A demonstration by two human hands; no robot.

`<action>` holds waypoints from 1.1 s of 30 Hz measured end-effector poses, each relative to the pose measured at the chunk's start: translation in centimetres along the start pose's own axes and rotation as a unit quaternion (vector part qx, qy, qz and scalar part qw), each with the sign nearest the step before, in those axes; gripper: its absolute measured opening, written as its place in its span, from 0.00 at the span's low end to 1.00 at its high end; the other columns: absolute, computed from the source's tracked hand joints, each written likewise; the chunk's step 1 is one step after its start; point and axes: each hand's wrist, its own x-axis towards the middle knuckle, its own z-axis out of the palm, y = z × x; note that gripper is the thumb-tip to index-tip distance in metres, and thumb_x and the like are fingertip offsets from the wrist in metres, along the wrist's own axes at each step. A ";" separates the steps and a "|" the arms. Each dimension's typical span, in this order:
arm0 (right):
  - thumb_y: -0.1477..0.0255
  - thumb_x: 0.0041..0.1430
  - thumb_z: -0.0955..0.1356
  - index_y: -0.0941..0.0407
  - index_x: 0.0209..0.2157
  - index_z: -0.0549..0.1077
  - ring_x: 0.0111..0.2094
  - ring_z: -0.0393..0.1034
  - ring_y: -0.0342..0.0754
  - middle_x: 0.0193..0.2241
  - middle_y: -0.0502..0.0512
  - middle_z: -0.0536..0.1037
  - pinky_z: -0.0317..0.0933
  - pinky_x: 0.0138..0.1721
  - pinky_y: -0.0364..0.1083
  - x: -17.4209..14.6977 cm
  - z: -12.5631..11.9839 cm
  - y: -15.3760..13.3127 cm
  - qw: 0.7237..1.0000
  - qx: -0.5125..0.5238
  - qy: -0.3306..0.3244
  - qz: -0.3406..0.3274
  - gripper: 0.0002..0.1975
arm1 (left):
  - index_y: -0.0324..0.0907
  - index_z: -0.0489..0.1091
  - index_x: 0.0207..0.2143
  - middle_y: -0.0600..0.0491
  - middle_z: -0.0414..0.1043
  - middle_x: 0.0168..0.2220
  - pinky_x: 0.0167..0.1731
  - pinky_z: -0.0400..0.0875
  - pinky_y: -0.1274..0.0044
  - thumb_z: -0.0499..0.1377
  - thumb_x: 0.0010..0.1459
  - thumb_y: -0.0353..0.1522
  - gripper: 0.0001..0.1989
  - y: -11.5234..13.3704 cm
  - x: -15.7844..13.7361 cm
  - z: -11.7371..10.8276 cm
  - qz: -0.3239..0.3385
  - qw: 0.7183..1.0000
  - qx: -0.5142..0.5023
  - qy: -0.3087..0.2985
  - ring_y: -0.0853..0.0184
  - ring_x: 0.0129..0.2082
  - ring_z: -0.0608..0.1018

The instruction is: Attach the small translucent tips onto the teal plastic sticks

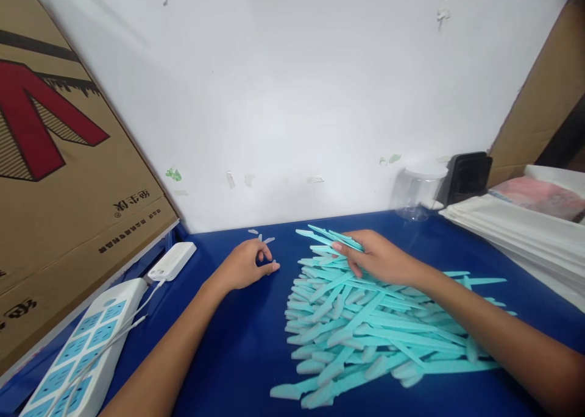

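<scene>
A large pile of turquoise eyebrow razors (pixel 365 325), many with pale translucent blade covers, lies spread over the blue table. Above the far side of the pile, my right hand (pixel 372 255) is closed around a few eyebrow razors (pixel 326 237), their ends pointing left. My left hand (pixel 249 263) is left of the pile, its fingers loosely curled and the thumb apart from them. Just beyond its fingers lie several small clear plastic pieces (pixel 269 239), probably blade covers. A tiny pale bit shows by the left thumb tip; whether the thumb touches it I cannot tell.
On the left stand a power strip (pixel 130 292) with cables, a white adapter box (pixel 172 261) and a large cardboard box (pixel 68 130). A clear lidded jar (pixel 414 194), a black holder (pixel 467 179) and stacked white packaging (pixel 516 228) occupy the right. A white wall (pixel 283 100) rises behind.
</scene>
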 end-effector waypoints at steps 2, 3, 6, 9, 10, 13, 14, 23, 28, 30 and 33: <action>0.51 0.71 0.61 0.54 0.23 0.67 0.21 0.67 0.45 0.17 0.48 0.75 0.61 0.34 0.45 0.0 0.0 0.0 1.000 0.003 -0.004 -0.004 0.27 | 0.42 0.76 0.33 0.51 0.73 0.31 0.29 0.62 0.74 0.63 0.59 0.48 0.17 0.1 -0.1 0.4 -0.008 0.999 -0.021 -0.040 0.62 0.30 0.74; 0.51 0.71 0.61 0.54 0.23 0.67 0.21 0.66 0.45 0.17 0.48 0.75 0.61 0.34 0.45 0.0 0.0 -0.1 1.000 0.005 -0.005 -0.004 0.27 | 0.42 0.76 0.33 0.51 0.73 0.30 0.28 0.62 0.75 0.61 0.60 0.48 0.18 0.2 -0.1 0.6 -0.012 0.998 -0.033 -0.054 0.63 0.29 0.74; 0.51 0.70 0.62 0.54 0.22 0.68 0.20 0.66 0.45 0.17 0.48 0.74 0.61 0.34 0.45 0.0 0.0 -0.3 1.000 0.009 -0.008 -0.001 0.28 | 0.42 0.74 0.33 0.53 0.72 0.27 0.26 0.61 0.75 0.59 0.62 0.47 0.18 0.5 0.0 1.1 -0.011 0.996 -0.069 -0.058 0.65 0.26 0.72; 0.50 0.70 0.62 0.55 0.21 0.69 0.20 0.65 0.45 0.17 0.49 0.74 0.61 0.35 0.45 -0.1 -0.1 -0.4 1.000 0.017 -0.017 0.000 0.29 | 0.42 0.74 0.36 0.52 0.74 0.29 0.28 0.64 0.75 0.60 0.63 0.46 0.16 0.7 0.3 1.2 0.004 0.990 -0.139 -0.011 0.65 0.28 0.74; 0.50 0.70 0.61 0.55 0.20 0.69 0.20 0.65 0.45 0.17 0.49 0.74 0.62 0.36 0.45 -0.1 -0.1 -0.4 1.000 0.020 -0.022 -0.001 0.30 | 0.41 0.74 0.38 0.52 0.75 0.30 0.30 0.66 0.75 0.60 0.63 0.46 0.16 0.8 0.4 1.2 0.006 0.984 -0.180 0.009 0.64 0.30 0.75; 0.50 0.71 0.61 0.55 0.19 0.70 0.21 0.66 0.45 0.16 0.50 0.74 0.63 0.39 0.46 -0.1 -0.1 -0.4 0.999 0.031 -0.040 -0.011 0.31 | 0.41 0.74 0.48 0.48 0.78 0.36 0.32 0.69 0.75 0.63 0.62 0.45 0.19 1.3 0.6 0.8 -0.003 0.947 -0.318 0.055 0.63 0.34 0.79; 0.50 0.71 0.61 0.55 0.18 0.70 0.21 0.66 0.45 0.16 0.50 0.73 0.63 0.40 0.46 -0.1 -0.1 -0.3 0.998 0.036 -0.046 -0.016 0.32 | 0.41 0.73 0.51 0.47 0.79 0.38 0.32 0.70 0.75 0.64 0.61 0.44 0.21 1.5 0.6 0.6 -0.006 0.932 -0.356 0.068 0.62 0.34 0.80; 0.48 0.70 0.61 0.56 0.35 0.79 0.21 0.66 0.46 0.17 0.49 0.74 0.62 0.32 0.45 -0.2 0.2 -0.8 0.995 0.067 -0.070 -0.006 0.27 | 0.40 0.74 0.51 0.42 0.82 0.45 0.40 0.73 0.72 0.66 0.61 0.42 0.20 3.4 0.1 0.5 -0.018 0.879 -0.465 0.105 0.57 0.45 0.82; 0.46 0.68 0.61 0.56 0.36 0.78 0.21 0.67 0.46 0.17 0.49 0.74 0.62 0.31 0.45 -0.3 0.2 -1.1 0.995 0.071 -0.076 -0.003 0.29 | 0.40 0.72 0.45 0.43 0.83 0.43 0.44 0.73 0.70 0.66 0.61 0.42 0.17 3.9 0.1 0.8 -0.016 0.864 -0.491 0.111 0.55 0.50 0.81; 0.45 0.68 0.60 0.56 0.35 0.78 0.21 0.67 0.47 0.16 0.49 0.74 0.62 0.32 0.45 -0.3 0.3 -1.2 0.994 0.074 -0.078 -0.005 0.30 | 0.39 0.73 0.45 0.43 0.83 0.43 0.42 0.74 0.71 0.66 0.61 0.43 0.18 4.0 0.1 0.8 -0.018 0.868 -0.483 0.112 0.55 0.48 0.82; 0.45 0.67 0.60 0.56 0.33 0.77 0.21 0.68 0.47 0.16 0.50 0.74 0.63 0.33 0.46 -0.3 0.3 -1.2 0.994 0.080 -0.079 -0.006 0.30 | 0.39 0.76 0.44 0.43 0.83 0.42 0.39 0.74 0.72 0.66 0.60 0.43 0.18 4.1 0.1 1.0 -0.024 0.880 -0.458 0.120 0.57 0.43 0.83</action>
